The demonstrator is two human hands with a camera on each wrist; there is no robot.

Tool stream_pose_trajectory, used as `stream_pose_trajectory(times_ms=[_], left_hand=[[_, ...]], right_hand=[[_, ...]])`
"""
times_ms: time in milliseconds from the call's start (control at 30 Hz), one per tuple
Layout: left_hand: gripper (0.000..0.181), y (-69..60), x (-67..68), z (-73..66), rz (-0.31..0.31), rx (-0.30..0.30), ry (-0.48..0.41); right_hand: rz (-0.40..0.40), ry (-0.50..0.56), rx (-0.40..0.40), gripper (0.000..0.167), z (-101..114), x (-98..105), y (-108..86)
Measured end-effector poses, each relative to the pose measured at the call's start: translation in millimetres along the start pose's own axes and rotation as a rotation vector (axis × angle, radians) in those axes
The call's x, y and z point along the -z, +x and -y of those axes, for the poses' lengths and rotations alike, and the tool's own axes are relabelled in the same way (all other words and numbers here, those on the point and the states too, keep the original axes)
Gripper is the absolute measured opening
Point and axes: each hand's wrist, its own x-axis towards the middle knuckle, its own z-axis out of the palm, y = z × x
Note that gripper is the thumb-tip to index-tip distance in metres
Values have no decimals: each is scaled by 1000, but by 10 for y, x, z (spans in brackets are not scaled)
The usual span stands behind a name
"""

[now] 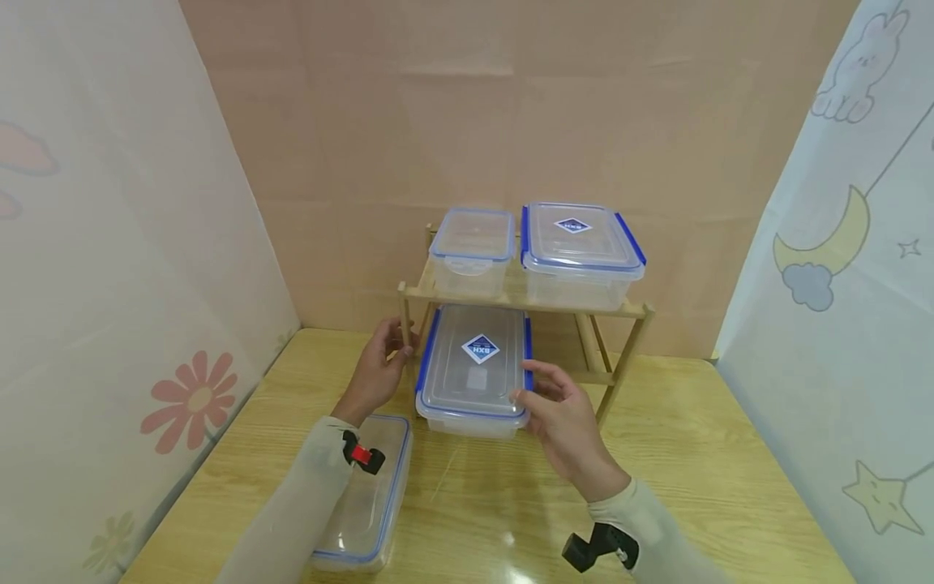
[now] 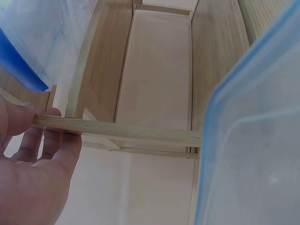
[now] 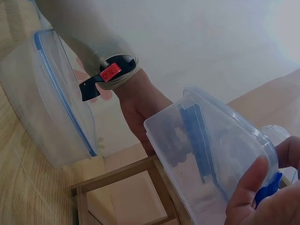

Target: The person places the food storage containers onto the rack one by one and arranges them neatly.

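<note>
A clear food container (image 1: 474, 381) with blue side clips and a diamond label on its lid lies partly in the lower level of a wooden rack (image 1: 584, 308), its front end sticking out. My right hand (image 1: 565, 426) holds its right edge near the front, by a blue clip (image 3: 268, 190). With thumb and fingers, my left hand (image 1: 375, 369) grips the rack's front left leg (image 2: 117, 128), left of the container. A second flat container (image 1: 397, 487) with a blue-rimmed lid lies on the table under my left forearm, which hides part of it.
On the rack's top stand a small lidded container (image 1: 473, 264) at left and a wider blue-clipped one (image 1: 580, 243) at right. Wood-grain table (image 1: 700, 454) surface surrounds the rack. A brown backdrop (image 1: 511, 122) rises behind, with patterned sheets at both sides.
</note>
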Motion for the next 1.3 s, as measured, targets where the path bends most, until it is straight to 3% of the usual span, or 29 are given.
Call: stream_pose_trajectory(times_ms=[800,1300], left_hand=[[40,-10,11,-22,8,5,2],[41,-7,16,-15,9,13,0]], right_hand=[[54,-28,-31,54,163,29,215],[110,-61,-18,76,200,29,263]])
